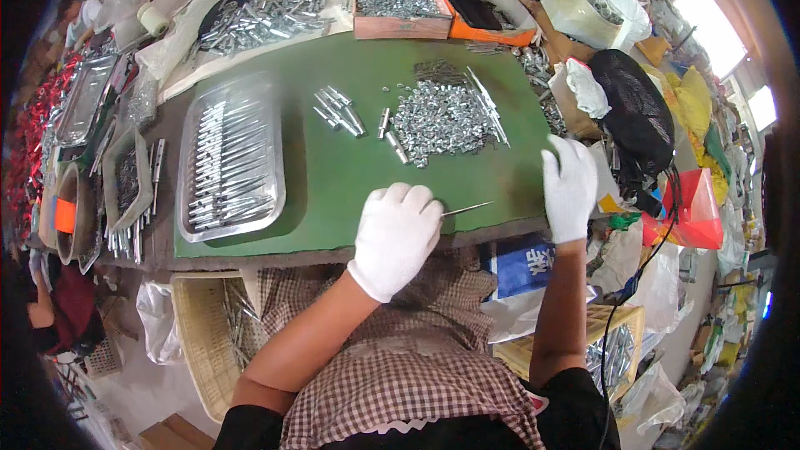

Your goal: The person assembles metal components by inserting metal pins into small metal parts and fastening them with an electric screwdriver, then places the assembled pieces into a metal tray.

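My left hand (396,237), in a white glove, is closed in a fist at the near edge of the green work mat (333,187). A thin pointed metal rod (468,209) sticks out of it toward the right. My right hand (572,187), also gloved, hangs over the mat's right edge with its fingers loosely extended, and nothing shows in it. Beyond the hands lies a pile of small silver metal fittings (442,123). Several short metal tubes (338,110) lie left of the pile, and long thin rods (490,108) rest along its right side.
A clear plastic tray (278,192) with rows of slim metal pieces stands on the left. A pink box (400,29) of small parts and an orange box (518,36) sit at the back. A black mesh bag (631,104) and red bin (698,208) are at right.
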Tool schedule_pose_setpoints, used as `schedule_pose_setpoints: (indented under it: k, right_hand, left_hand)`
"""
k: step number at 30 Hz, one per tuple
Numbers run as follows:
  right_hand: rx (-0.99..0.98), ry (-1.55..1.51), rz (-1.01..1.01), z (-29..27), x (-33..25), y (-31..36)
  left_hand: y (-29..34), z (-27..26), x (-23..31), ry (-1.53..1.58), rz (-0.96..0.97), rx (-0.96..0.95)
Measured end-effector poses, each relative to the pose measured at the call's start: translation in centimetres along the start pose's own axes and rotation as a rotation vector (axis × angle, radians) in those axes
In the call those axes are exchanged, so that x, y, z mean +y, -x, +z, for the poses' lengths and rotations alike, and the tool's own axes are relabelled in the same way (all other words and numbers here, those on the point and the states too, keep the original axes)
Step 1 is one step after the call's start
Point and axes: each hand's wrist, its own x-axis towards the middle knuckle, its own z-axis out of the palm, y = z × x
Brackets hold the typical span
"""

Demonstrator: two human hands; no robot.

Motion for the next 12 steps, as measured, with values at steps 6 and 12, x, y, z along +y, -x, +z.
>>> schedule_pose_setpoints:
  k: [6, 12]
  right_hand:
    - [-0.222, -0.142, 0.063, 5.9, -0.2, -3.5]
    - [-0.434, -0.109, 0.194, 6.6, -0.5, -5.4]
  left_hand:
    - [0.0, -5.1, -2.7, -0.019, -0.096, 0.046]
    - [4.7, -15.2, -16.0, -0.245, -0.418, -0.066]
